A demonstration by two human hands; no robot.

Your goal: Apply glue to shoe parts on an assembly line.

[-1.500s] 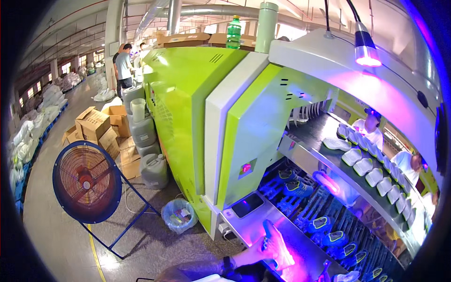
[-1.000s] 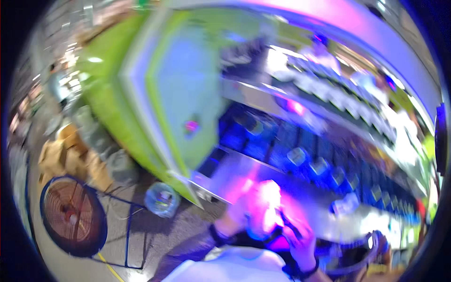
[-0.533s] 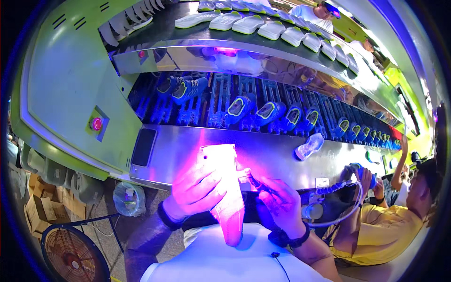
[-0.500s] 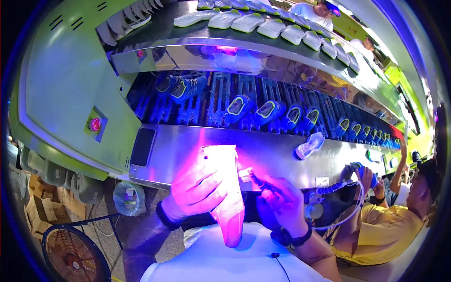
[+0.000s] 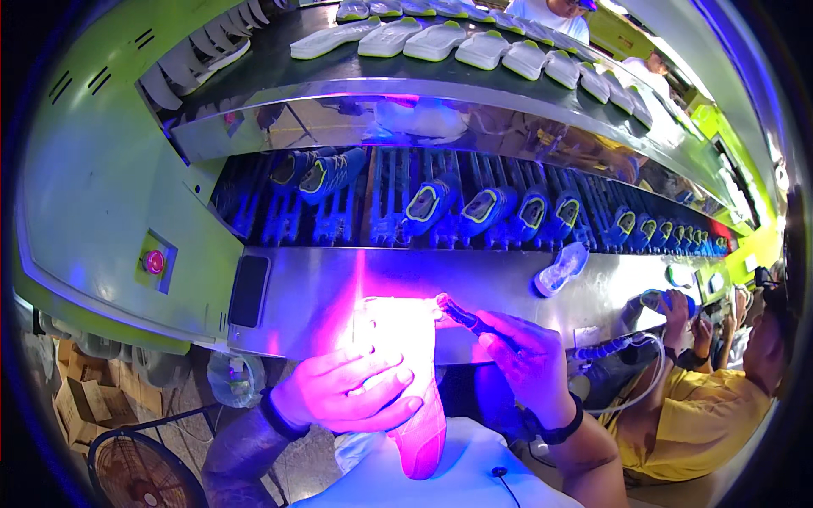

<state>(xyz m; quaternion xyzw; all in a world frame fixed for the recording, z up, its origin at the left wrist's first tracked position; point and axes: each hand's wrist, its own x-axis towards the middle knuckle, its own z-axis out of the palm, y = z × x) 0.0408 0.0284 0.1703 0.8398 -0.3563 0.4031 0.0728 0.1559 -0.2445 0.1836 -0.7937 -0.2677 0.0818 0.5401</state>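
Observation:
My left hand (image 5: 351, 389) is closed around the side of a shoe (image 5: 422, 440), its toe pointing toward me and resting close to my white shirt. Strong pink-white light washes out the far part of the shoe, so detail there is lost. In my right hand (image 5: 533, 364) is a slim dark-handled brush (image 5: 463, 317), gripped between thumb and fingers. The brush tip touches or nearly touches the far right edge of the shoe; glare hides which. Both hands are over the near edge of the metal counter (image 5: 313, 305).
Blue shoes (image 5: 483, 207) stand on a slatted conveyor beyond the counter. White soles (image 5: 483, 51) line the shelf above. A clear plastic shoe form (image 5: 561, 269) and a dark flat panel (image 5: 251, 291) lie on the counter. A fan (image 5: 144, 474) stands at lower left; a co-worker in yellow (image 5: 703, 415) sits right.
The brush has moved from beside the shoe's right side to its far end. The shoe sits lower in the picture, and the view has shifted slightly.

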